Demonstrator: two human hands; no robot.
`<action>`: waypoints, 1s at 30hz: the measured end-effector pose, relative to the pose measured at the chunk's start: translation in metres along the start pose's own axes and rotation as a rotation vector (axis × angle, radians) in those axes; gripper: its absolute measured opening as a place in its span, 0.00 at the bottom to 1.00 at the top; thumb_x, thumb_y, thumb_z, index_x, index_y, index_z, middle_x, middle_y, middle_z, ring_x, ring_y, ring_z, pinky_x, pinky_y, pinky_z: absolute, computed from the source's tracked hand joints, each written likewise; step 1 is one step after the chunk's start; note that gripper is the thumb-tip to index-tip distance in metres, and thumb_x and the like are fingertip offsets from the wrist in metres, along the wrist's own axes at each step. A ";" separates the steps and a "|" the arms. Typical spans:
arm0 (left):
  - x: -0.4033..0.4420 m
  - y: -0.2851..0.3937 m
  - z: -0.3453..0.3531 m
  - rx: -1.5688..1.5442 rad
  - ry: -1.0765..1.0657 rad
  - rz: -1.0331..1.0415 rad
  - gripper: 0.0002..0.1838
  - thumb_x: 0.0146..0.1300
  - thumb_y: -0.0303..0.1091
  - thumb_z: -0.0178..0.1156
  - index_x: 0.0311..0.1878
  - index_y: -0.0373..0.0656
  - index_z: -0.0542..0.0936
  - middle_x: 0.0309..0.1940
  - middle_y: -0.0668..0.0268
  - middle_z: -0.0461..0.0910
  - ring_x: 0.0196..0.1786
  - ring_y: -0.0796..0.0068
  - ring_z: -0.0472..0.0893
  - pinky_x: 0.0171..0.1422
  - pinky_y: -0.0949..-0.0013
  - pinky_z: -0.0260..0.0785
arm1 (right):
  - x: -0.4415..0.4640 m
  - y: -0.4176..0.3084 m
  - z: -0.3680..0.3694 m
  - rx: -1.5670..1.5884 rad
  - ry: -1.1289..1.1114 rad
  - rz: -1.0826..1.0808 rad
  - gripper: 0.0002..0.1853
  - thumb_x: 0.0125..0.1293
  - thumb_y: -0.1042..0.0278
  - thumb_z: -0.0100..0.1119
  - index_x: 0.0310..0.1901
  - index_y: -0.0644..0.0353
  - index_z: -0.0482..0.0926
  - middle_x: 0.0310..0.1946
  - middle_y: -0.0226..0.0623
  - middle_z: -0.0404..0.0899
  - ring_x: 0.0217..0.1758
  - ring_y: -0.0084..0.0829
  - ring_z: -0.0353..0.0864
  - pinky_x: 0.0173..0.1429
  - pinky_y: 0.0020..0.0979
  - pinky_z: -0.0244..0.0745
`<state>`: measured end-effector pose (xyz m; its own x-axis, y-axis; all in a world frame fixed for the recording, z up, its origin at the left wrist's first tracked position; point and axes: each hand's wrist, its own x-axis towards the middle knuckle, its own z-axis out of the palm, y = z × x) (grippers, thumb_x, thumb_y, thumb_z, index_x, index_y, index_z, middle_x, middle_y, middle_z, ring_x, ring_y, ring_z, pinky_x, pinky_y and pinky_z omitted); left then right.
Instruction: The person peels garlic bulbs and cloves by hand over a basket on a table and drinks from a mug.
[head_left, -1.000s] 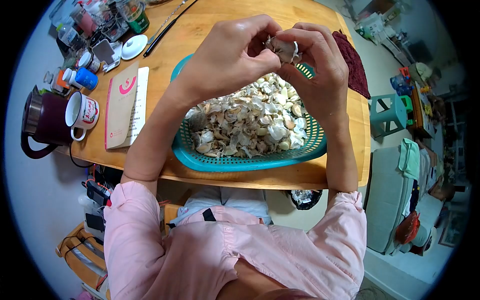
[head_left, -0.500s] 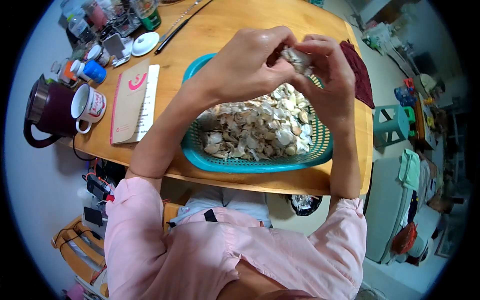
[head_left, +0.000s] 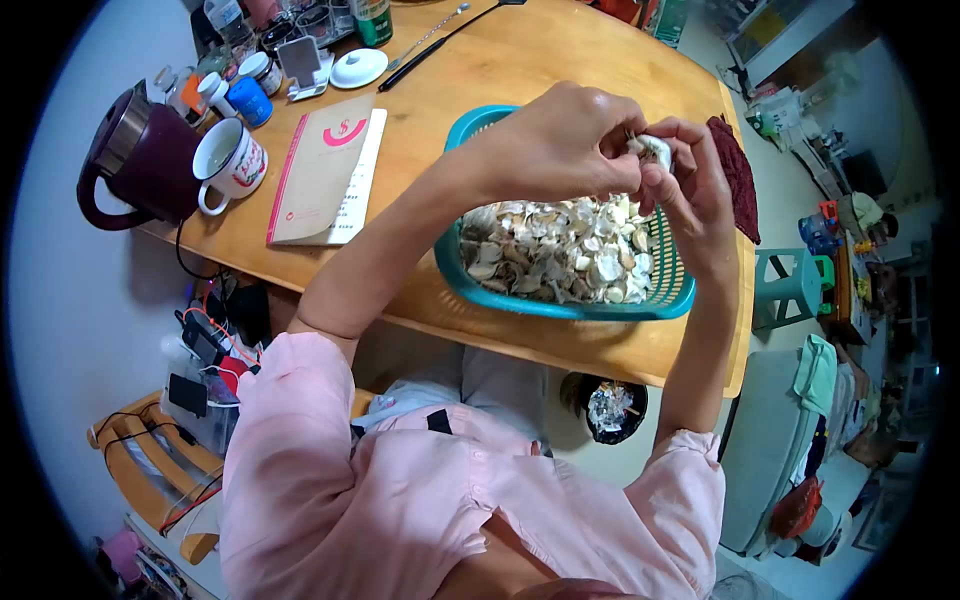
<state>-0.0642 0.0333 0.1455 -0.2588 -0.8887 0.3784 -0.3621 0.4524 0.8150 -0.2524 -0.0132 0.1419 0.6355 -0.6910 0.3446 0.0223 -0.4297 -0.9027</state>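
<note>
Kettle (head_left: 155,155), dark purple, stood at the left end of the wooden table (head_left: 620,75). Directly beside it was an enamel mug (head_left: 235,165), its contents not clearly discernible. Above these, a cluster of bottles and jars (head_left: 250,100) ran out of view at the top; labels could not be read. A notebook (head_left: 318,180) with a pink spine lay next, its cover partly raised and the page print too small to make out.

The left forearm crossed from lower left and covered part of the table and the far side of a teal plastic basket (head_left: 580,308). The left hand (head_left: 565,140) was above the basket, back toward the camera, wrist bent, fingers curled inward. Its thumb and forefinger were narrowly spaced at the left end of a garlic bulb (head_left: 656,152); most fingertips were hidden, and whether they pinched the bulb could not be told. Below, garlic cloves and loose skins (head_left: 560,255) filled the basket.

The right hand (head_left: 700,185), raised from a near-upright forearm, held the bulb between thumb and bent fingers, above the basket's right side. A maroon cloth (head_left: 738,185) lay beyond, partly obscured by that hand.
</note>
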 end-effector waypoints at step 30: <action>0.025 -0.087 -0.003 -0.098 -0.100 -0.299 0.11 0.60 0.30 0.58 0.44 0.36 0.79 0.31 0.60 0.83 0.32 0.74 0.83 0.37 0.71 0.77 | 0.036 0.085 0.022 -0.271 0.009 0.217 0.19 0.75 0.53 0.43 0.36 0.63 0.70 0.18 0.27 0.68 0.20 0.18 0.64 0.24 0.24 0.60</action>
<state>-0.0366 -0.0287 0.0855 -0.2428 -0.9672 0.0750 -0.3484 0.1591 0.9238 -0.2101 -0.0619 0.0717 0.5958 -0.7879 0.1553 -0.3194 -0.4100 -0.8544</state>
